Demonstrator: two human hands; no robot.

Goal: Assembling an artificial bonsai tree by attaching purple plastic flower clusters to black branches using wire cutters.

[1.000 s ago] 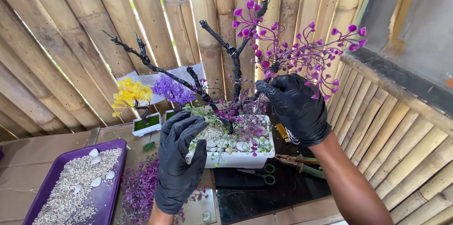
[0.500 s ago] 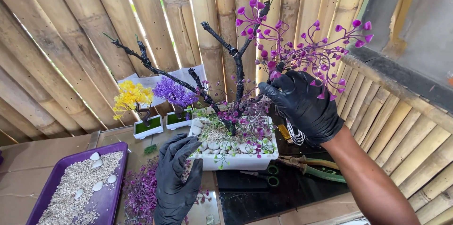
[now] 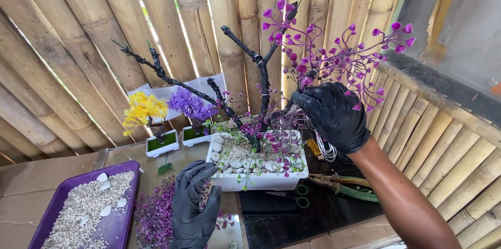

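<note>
- Since a moment ago, the left hand [image 3: 194,208] has been moved down and away from the white pot [image 3: 261,180], and it is now held low over the purple bead sprigs [image 3: 155,216] on the worktop [image 3: 31,186].
- Its black-gloved fingers are curled loosely, and nothing is held in them (the grip is released).
- The right hand [image 3: 334,116], also in a black glove, has been kept high beside the little tree.
- Its grip is clenched around the base of the purple bead branch [image 3: 339,58], where the thin stems are gathered together.
- A bundle of silver wire [image 3: 326,150] is seen hanging just under that hand.
- The purple bead branch is held against the black tree trunk [image 3: 262,79], near the top right of the tree.
- The trunk is planted in the white pot, which is filled with small stones and white pebbles.
- A long black branch [image 3: 167,76] is stretched out to the left, and it is bare.
- Two small trees are stood behind the pot by the bamboo wall [image 3: 68,45]: a yellow mini tree [image 3: 143,110] and a purple mini tree [image 3: 190,104].
- A purple tray [image 3: 122,212] of gravel is laid at the left of the worktop.
- Pliers [image 3: 339,182] are laid to the right of the pot, just beside it.
</note>
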